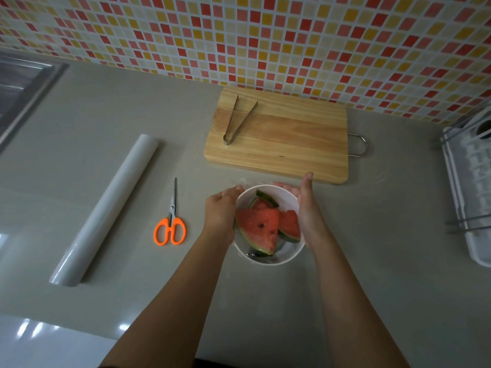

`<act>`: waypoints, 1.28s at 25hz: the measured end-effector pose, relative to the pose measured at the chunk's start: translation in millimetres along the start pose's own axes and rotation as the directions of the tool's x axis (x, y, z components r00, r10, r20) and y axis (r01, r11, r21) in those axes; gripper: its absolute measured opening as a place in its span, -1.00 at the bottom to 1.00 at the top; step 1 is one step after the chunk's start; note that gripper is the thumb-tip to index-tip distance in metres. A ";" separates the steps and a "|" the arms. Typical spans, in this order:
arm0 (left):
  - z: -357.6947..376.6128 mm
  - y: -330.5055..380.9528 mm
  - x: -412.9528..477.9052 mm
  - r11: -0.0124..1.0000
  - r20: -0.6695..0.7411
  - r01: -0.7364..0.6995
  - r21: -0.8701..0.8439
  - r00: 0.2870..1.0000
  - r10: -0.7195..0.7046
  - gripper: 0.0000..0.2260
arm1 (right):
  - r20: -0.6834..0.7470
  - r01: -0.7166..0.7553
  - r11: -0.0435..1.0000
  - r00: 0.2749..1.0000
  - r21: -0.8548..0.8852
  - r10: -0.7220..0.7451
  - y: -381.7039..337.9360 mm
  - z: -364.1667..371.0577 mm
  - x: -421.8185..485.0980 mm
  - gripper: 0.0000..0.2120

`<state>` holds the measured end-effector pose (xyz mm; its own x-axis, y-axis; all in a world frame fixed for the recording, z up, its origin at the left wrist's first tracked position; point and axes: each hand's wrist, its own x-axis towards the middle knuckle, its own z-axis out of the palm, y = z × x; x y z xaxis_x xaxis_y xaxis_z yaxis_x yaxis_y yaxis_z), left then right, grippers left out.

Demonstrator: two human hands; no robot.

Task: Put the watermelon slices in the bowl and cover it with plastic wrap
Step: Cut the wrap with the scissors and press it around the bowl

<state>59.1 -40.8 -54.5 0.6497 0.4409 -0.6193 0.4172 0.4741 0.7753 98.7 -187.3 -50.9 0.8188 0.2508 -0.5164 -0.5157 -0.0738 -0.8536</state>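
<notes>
A white bowl (268,262) stands on the grey counter near the front and holds red watermelon slices (259,224) with green rind. My left hand (220,211) grips the bowl's left side with curled fingers. My right hand (308,208) lies against the right side, thumb straight, fingers reaching round the far rim. A faint shine of clear film (242,179) shows just beyond the far rim; how far it covers the bowl I cannot tell. The plastic wrap roll (106,208) lies diagonally at the left.
Orange-handled scissors (171,227) lie between the roll and the bowl. A wooden cutting board (292,139) with metal tongs (237,120) on it sits behind the bowl by the tiled wall. A dish rack (467,187) stands at the right edge, a sink (21,86) at the far left.
</notes>
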 end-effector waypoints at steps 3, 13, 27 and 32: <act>1.0 3.5 -0.4 0.998 0.077 0.003 -0.059 0.997 0.002 -0.92 | -0.036 -0.027 1.000 0.999 0.005 0.027 -2.3 0.2 0.6 -0.02; -0.7 2.2 5.2 0.999 0.107 0.010 -0.053 0.994 -0.004 -0.91 | -0.289 0.295 0.952 0.921 0.081 -0.261 15.8 -16.7 -12.7 -0.30; 4.9 1.7 4.3 0.999 0.084 0.039 0.016 0.996 -0.040 -0.90 | -0.343 0.034 0.951 0.928 -0.309 -0.145 27.0 -2.9 -21.1 -0.31; 3.8 -1.0 7.6 0.984 0.190 0.141 -0.111 0.975 -0.118 -0.92 | -0.076 0.285 0.804 0.923 -0.522 -0.377 9.2 -16.4 -11.5 -0.39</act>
<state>66.1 -40.8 -59.6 0.7046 0.2291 -0.6716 0.4314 0.6131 0.6618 88.7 -206.6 -54.0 0.9693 0.1864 -0.1602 -0.0492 -0.4916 -0.8695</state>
